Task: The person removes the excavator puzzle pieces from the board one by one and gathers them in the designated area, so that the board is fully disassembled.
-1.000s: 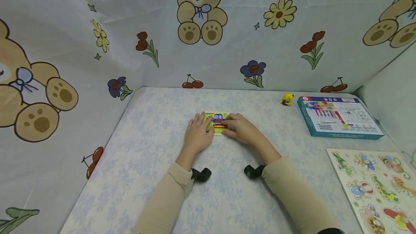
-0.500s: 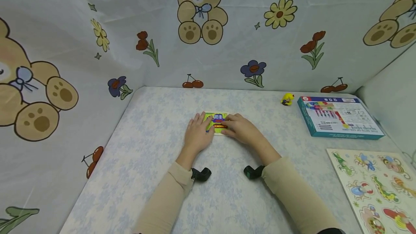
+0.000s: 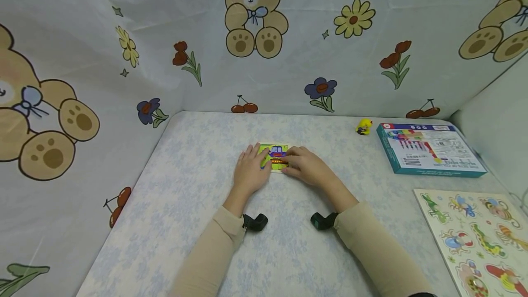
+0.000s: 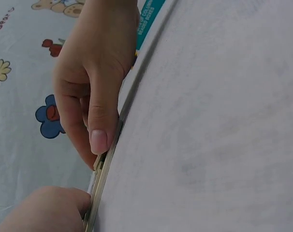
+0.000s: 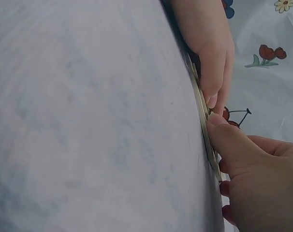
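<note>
A small flat jigsaw puzzle (image 3: 277,150) with a blue and red vehicle on a yellow-green ground lies on the table in the head view. My left hand (image 3: 250,167) rests on its left part, fingers straight and thumb spread across the picture. From the right, my right hand (image 3: 306,164) grips the puzzle's edge with curled fingers and thumb. In the right wrist view, the right thumb (image 5: 231,137) presses the layered edge, close to the left hand (image 5: 209,58). The left wrist view shows a thin piece slightly raised under the right thumb (image 4: 99,137). The hands hide both sides of the picture.
A teal-edged box (image 3: 431,149) lies at the back right, with a small yellow toy figure (image 3: 364,126) left of it. Nearer on the right is an insect puzzle board (image 3: 474,242). A bear-patterned cloth (image 3: 288,68) hangs behind the table (image 3: 185,187).
The right wrist has shifted very slightly to the right, while its fingers stay at the puzzle's edge. The left hand keeps its place. The head view has tilted a touch.
</note>
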`<state>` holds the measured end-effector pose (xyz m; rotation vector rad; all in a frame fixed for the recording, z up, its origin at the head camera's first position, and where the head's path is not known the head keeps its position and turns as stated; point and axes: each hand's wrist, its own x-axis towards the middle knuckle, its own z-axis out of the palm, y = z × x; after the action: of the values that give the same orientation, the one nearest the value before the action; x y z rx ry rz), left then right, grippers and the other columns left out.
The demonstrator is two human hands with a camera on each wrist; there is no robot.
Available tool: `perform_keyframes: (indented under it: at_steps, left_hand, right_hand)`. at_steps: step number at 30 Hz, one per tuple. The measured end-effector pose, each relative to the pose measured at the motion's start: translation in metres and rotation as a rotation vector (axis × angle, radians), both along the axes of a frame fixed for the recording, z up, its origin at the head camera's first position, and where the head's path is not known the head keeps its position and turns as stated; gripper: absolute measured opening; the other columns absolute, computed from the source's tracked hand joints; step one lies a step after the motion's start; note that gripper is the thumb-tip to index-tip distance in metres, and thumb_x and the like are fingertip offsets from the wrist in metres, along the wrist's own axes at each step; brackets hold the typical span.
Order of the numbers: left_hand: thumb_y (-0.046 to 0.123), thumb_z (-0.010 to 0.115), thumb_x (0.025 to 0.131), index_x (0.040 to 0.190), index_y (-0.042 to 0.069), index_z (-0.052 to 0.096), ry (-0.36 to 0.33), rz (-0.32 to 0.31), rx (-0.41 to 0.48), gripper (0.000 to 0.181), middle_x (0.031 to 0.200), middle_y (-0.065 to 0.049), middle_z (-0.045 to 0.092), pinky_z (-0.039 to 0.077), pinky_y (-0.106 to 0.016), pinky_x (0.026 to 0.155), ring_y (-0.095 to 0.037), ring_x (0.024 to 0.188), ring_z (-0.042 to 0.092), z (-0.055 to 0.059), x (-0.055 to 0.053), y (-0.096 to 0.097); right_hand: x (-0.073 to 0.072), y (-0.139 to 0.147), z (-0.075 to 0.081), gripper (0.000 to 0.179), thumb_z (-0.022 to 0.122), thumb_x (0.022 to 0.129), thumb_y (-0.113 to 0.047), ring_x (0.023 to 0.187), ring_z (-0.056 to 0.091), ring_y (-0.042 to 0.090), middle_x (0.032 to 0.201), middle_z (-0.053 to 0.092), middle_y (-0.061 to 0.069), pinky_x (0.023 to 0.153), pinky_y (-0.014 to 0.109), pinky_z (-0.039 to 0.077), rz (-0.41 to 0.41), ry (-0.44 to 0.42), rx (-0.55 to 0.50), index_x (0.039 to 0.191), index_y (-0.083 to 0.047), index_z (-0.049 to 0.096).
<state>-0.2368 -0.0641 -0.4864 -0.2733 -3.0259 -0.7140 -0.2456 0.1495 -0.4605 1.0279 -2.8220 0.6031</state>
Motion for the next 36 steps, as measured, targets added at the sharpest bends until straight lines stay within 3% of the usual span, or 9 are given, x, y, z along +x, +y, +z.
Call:
perform_keyframes:
  at_steps: [15,23,28,36]
  left_hand:
    - [0.049,0.041,0.102,0.151,0.029,0.044,0.01,0.009,0.006,0.053,0.165,0.0,0.025,0.01,-0.045,0.128,-0.025,0.155,0.017,0.0006,0.0007,0.0008]
    - [0.048,0.042,0.101,0.15,0.029,0.045,0.013,0.017,0.013,0.053,0.165,0.0,0.027,0.012,-0.046,0.127,-0.025,0.154,0.018,0.0013,0.0009,0.0013]
    - [0.048,0.043,0.101,0.15,0.029,0.045,0.022,0.019,0.017,0.053,0.165,0.0,0.028,0.013,-0.046,0.127,-0.025,0.154,0.019,0.0013,0.0007,0.0014]
    - [0.047,0.044,0.101,0.149,0.028,0.047,0.024,0.016,0.025,0.052,0.164,0.0,0.029,0.014,-0.047,0.127,-0.025,0.154,0.02,0.0019,0.0019,0.0014]
  right_hand:
    - [0.0015,-0.0008,0.001,0.036,0.065,0.096,-0.035,0.114,0.057,0.024,0.121,0.064,0.006,0.101,0.043,0.049,-0.044,-0.086,-0.05,0.122,-0.011,0.071]
    - [0.0023,-0.0007,-0.0006,0.036,0.068,0.094,-0.033,0.101,0.054,0.018,0.111,0.063,0.002,0.087,0.036,0.049,-0.081,-0.104,-0.069,0.123,-0.012,0.07]
    - [0.001,-0.0015,-0.0004,0.042,0.068,0.094,-0.035,0.101,0.052,0.019,0.113,0.062,0.002,0.086,0.035,0.047,-0.097,-0.115,-0.049,0.129,-0.011,0.067]
    - [0.0024,-0.0018,0.0021,0.036,0.063,0.098,-0.03,0.102,0.051,0.019,0.112,0.062,0.002,0.085,0.036,0.046,-0.072,-0.147,-0.075,0.127,-0.011,0.068]
